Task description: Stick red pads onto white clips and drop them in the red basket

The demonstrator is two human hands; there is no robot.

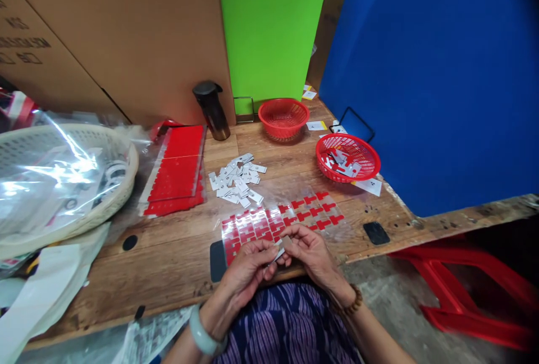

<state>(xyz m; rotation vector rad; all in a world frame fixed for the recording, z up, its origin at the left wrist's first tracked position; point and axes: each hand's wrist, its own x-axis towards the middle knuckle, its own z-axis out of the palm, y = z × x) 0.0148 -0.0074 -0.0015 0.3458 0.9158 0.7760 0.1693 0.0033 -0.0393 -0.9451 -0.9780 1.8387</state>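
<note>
My left hand (252, 265) and my right hand (314, 251) meet at the table's front edge, both closed on a small flat piece (281, 249), whitish with a grey-brown part. Fingers cover much of it. Just beyond them lies a clear sheet of red T-shaped stickers (256, 224), with bare gaps among the stickers on its right side. A loose pile of small white rectangular pieces with holes (238, 178) lies further back. To the right, a red basket (370, 164) holds similar white pieces, some with red on them.
An empty-looking red basket (284, 117) stands at the back beside a dark flask (213, 111). Red sheets (177, 162) are stacked on the left, next to a large cream basket (130, 178) with plastic bags. A blue panel (429, 83) borders the right; a red stool (458, 274) stands below.
</note>
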